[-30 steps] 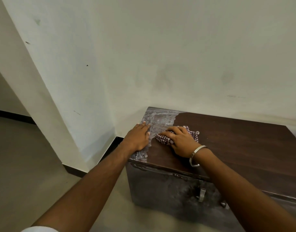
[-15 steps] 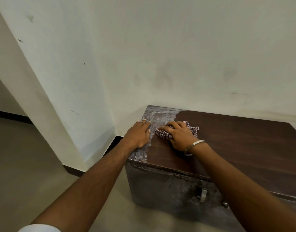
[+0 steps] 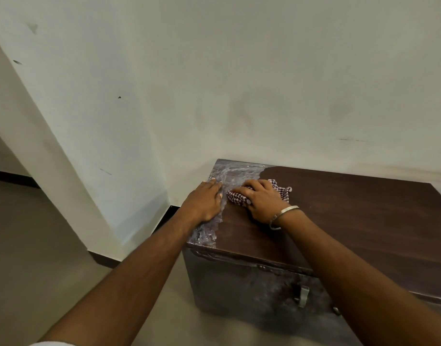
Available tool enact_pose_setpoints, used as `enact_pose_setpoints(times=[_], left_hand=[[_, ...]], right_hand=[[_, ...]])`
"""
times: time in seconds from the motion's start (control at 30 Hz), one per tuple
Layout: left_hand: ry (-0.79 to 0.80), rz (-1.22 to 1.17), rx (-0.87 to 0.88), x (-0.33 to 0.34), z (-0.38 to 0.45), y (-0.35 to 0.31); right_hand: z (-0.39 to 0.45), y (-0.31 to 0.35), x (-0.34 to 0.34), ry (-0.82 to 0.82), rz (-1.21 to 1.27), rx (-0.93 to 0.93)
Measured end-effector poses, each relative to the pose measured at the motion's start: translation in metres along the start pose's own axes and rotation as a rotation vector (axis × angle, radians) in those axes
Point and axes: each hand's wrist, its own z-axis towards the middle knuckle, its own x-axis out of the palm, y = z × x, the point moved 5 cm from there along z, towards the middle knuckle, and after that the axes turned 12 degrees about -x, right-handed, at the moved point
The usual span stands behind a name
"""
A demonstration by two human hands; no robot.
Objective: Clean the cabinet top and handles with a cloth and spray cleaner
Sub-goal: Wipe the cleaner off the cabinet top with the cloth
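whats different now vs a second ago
Little. The right hand has slid the cloth slightly left, toward the left hand, on the cabinet top; the gap between the hands is smaller. The left hand still lies flat on the whitish film at the left edge, and the right still presses the cloth.

The left hand is laid flat, fingers straight; the right hand is pressed palm-down, fingers spread. Both forearms are extended forward.
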Motion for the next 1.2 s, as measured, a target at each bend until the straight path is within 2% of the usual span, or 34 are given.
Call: enact_pose_setpoints(times=[0.17,0.4,0.63,0.87,1.1,1.2], left_hand=[[0.007,0.001,-0.01,0.001,0.006,0.001],[-0.014,-0.007,0.005,-0.001,0.009,-0.002],[-0.01,0.021,0.01,-0.002,0.017,-0.004],[0.0,0.026,0.003,0.0,0.025,-0.005],[0.004,0.028,-0.003,0.0,0.034,-0.007],[0.0,0.023,0.0,0.0,0.034,-0.007]], right_hand=[[-0.01,-0.004,0.005,-0.019,-0.02,-0.124],[0.012,-0.019,0.006,0.016,-0.01,0.011],[0.002,-0.016,0.007,-0.045,-0.029,-0.121],[0.022,-0.03,0.007,0.003,-0.027,0.002],[0.006,-0.022,0.006,-0.049,-0.013,-0.107],[0.009,-0.035,0.006,-0.015,-0.035,-0.056]])
